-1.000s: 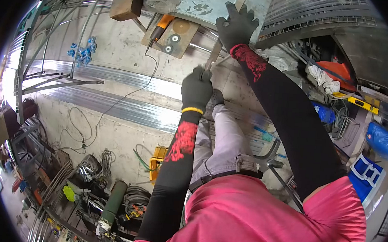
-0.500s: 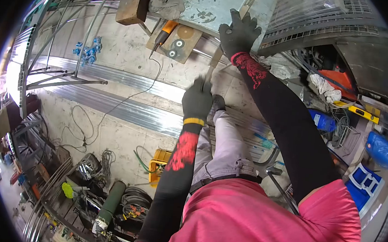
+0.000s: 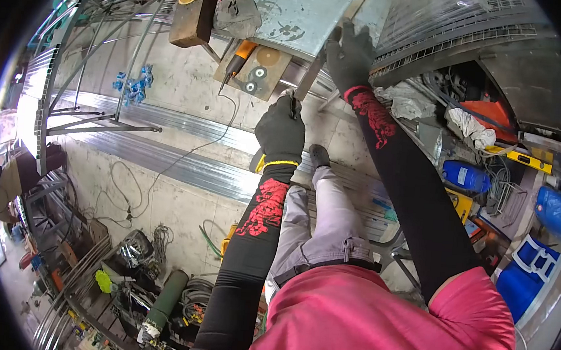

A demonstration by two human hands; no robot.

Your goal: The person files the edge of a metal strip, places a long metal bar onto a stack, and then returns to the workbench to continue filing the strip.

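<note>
A long, narrow metal bar lies across the grey-blue metal table and sticks out past its front edge towards me. My left hand, in a dark glove, is closed beside the bar's near end. Its fingertips pinch together around something small and dark that I cannot make out. Under the left wrist a yellow edge shows, partly hidden. My right hand, gloved too, rests against the bar at the table edge, its fingers apart and slightly bent.
An orange-and-black angle grinder lies on a board with discs. Its cord trails over the floor. Long shiny metal profiles run along the floor. A green cylinder and tools crowd the lower left. A yellow level sits right.
My left hand has moved up to the near end of the bar. My right hand has shifted slightly right and down, its fingers less spread. The view has shifted a little.
</note>
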